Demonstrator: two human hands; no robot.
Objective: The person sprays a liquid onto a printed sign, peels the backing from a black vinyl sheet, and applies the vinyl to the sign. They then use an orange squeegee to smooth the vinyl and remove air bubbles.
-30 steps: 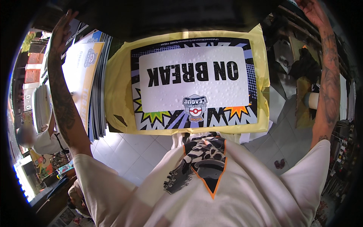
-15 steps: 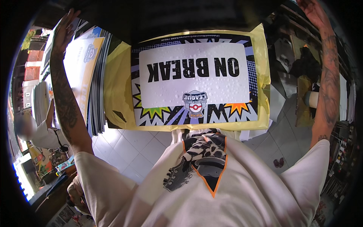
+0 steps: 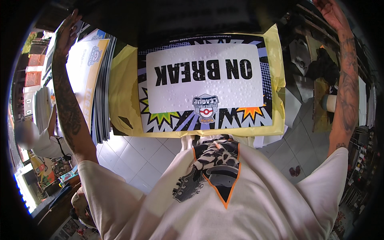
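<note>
A printed board (image 3: 162,98) with a jagged comic border and droplets or bubbles on its white panel lies level on yellow paper (image 3: 122,94), in front of me. A broad dark overhead surface (image 3: 192,16) shades the far side. My left hand (image 3: 69,34) is raised at the upper left beside that dark surface, fingers apart and stretched upward. My right hand (image 3: 331,14) is high at the upper right, near the same surface's other side, fingers extended toward the frame's edge. Whether either hand touches the surface is hard to tell.
Stacked printed boards (image 3: 86,80) stand along the left. A person in white (image 3: 46,144) is at the far left. Right of the board are dark objects (image 3: 320,64) and a pale cylinder (image 3: 330,104). Sandals (image 3: 295,171) lie on the tiled floor.
The board and yellow paper appear slightly higher in the view than a second ago. Both my hands stay raised, with only slight movement.
</note>
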